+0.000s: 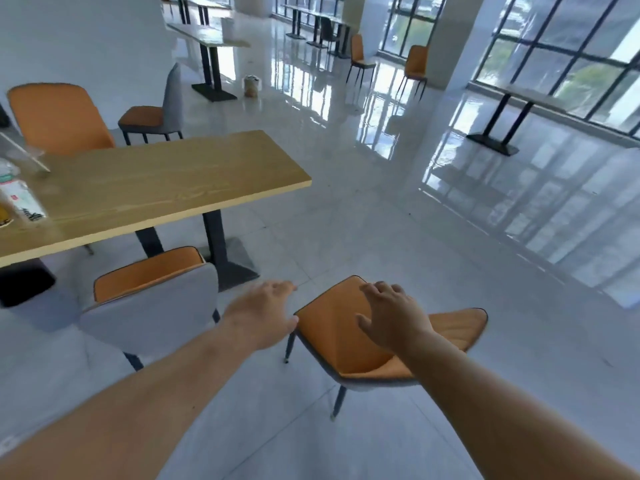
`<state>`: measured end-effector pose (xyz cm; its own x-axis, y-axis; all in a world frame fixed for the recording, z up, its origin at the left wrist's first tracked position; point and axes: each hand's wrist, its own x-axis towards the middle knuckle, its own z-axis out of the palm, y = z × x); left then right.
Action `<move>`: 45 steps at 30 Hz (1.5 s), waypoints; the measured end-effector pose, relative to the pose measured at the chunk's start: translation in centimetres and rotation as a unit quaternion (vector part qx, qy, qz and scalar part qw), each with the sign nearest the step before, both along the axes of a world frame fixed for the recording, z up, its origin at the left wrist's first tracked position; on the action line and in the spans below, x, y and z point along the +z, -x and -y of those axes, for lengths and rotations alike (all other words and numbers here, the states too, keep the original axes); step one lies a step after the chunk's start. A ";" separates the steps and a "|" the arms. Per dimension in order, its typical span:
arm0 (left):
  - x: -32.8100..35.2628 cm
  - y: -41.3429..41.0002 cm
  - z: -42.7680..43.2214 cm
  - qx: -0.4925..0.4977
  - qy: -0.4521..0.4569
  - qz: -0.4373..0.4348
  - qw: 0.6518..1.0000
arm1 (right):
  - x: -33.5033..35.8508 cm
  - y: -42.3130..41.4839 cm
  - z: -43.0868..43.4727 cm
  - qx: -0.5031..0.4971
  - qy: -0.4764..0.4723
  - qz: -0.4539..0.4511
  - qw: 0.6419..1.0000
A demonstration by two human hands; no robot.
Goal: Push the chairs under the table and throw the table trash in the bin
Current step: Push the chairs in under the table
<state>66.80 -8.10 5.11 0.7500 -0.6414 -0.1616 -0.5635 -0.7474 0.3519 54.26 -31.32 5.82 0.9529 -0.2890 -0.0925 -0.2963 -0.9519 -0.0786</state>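
Observation:
An orange-seated chair [332, 337] with grey shell stands on the floor away from the wooden table [166, 181], turned sideways. My right hand [391, 317] hovers open over its seat. My left hand [266, 313] is open at the seat's left edge, holding nothing. A second chair [152, 306] sits partly under the table's near side. Two more chairs, one orange [59, 119] and one grey-backed [156, 112], stand on the far side. Trash in clear plastic wrappers [20, 199] lies at the table's left end. A small bin [251, 85] stands far off on the floor.
The table's black pedestal base [228, 265] stands between the near chairs. A dark object [24, 285] sits under the table at left. More tables [207, 36] and chairs [415, 67] line the back and the windows at right. The floor is glossy tile.

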 end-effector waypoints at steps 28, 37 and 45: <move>-10.7 22.9 37.6 -0.009 -0.050 -0.056 0.997 | -8.7 21.2 35.2 0.085 -0.016 -0.069 0.994; -15.9 17.8 38.4 0.059 -0.107 -0.138 0.983 | -13.0 10.0 39.0 0.179 -0.032 -0.144 0.973; -16.1 16.2 39.3 0.048 -0.171 -0.217 0.960 | -14.9 4.8 41.8 0.274 -0.034 -0.259 0.926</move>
<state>50.58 -47.36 -10.96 0.6178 -0.4264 -0.6607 -0.3414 -0.9023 0.2631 49.45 -73.15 -9.08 0.7770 0.2478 -0.5786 0.2142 -0.9685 -0.1272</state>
